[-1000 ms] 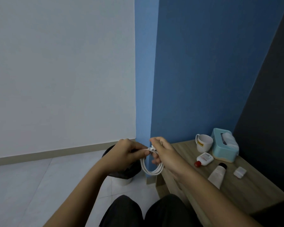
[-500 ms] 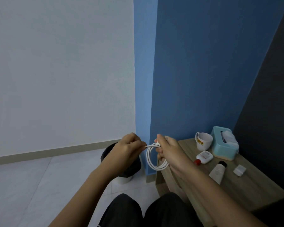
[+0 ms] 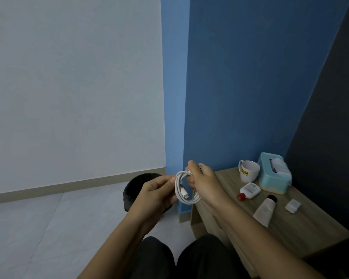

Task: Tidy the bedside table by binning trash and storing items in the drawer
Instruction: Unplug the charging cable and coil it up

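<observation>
Holding a smooth white charging cable (image 3: 186, 188) coiled in round loops, both hands sit raised just off the wood-grain bedside table's (image 3: 302, 222) left edge, above a black bin (image 3: 138, 184). Left hand (image 3: 156, 195) pinches the loop's left side, its plug dangling. Right hand (image 3: 205, 183) curls around the top, back facing the camera.

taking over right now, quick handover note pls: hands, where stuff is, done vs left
Left hand and right hand both grip the coiled white cable, held between the bin and the bedside table.
On the table: mug, tissue box, red-capped bottle, tube, small white block.
Done: cable coiled. Left: store it and the loose items; no open drawer in view.
</observation>
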